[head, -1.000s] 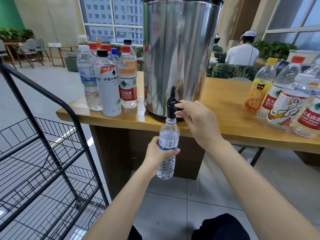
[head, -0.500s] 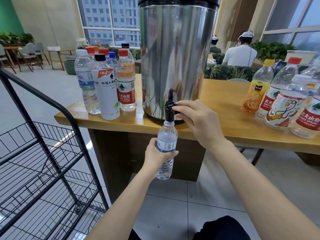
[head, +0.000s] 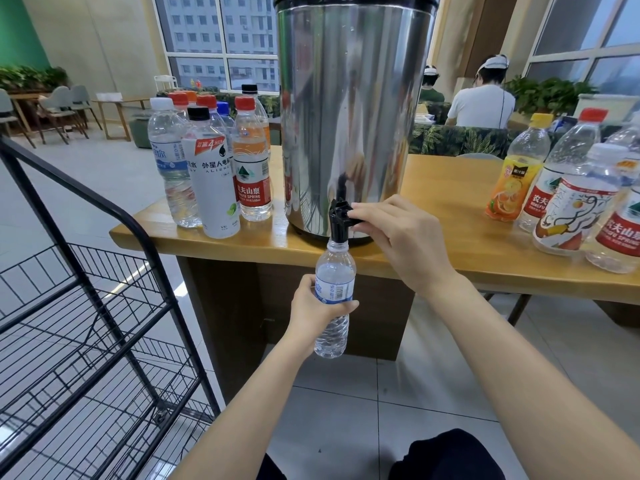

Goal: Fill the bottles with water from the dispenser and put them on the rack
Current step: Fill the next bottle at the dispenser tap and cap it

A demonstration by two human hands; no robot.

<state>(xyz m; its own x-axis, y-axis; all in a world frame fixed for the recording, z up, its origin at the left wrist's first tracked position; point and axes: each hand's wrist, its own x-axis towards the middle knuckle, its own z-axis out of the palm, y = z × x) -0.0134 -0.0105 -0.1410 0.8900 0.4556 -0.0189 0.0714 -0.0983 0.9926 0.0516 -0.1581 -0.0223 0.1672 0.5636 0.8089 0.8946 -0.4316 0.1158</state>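
In the head view, the small clear bottle stood upright and uncapped, with its mouth just under the black tap of the steel dispenser, in front of the table edge. It had a white-and-blue label and a ribbed lower part. The left hand gripped its middle. The right hand pinched the tap's lever. The black wire rack stood at the left.

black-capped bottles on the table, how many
2: a white bottle at the front of the group left of the dispenser, a rear bottle at its back. More may be hidden.
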